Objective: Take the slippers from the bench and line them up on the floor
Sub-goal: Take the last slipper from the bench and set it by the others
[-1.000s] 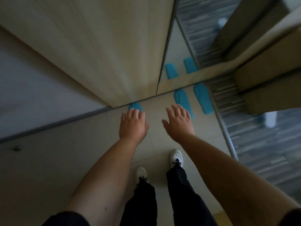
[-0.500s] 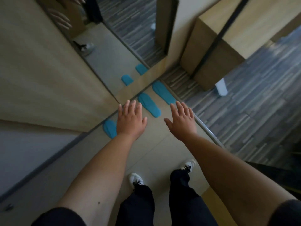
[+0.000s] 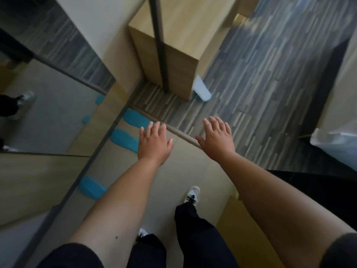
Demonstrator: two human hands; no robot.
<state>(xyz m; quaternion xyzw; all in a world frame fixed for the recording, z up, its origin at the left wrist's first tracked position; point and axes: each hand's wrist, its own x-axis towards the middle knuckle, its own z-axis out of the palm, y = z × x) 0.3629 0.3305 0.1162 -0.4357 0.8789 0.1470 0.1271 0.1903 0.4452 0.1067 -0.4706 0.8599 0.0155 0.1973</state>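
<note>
Three blue slippers lie flat on the beige floor along the mirrored wall: one (image 3: 135, 118) nearest the corner, one (image 3: 123, 139) beside it, and a third (image 3: 90, 187) farther back toward me. My left hand (image 3: 153, 145) hovers open above the floor, partly covering the second slipper's end. My right hand (image 3: 217, 140) is open too, over the metal floor strip, holding nothing. A wooden bench or cabinet (image 3: 179, 60) stands ahead; no slippers show on it.
A mirror (image 3: 48, 105) on the left reflects the slippers and my legs. A white object (image 3: 201, 90) leans at the wooden block's foot on the grey plank floor. White fabric (image 3: 334, 140) sits far right. My feet in white shoes (image 3: 192, 194) stand on the beige floor.
The view has swung to the right, bringing the wooden block and grey floor into the centre. My hands have spread farther apart, both still open and holding nothing.
</note>
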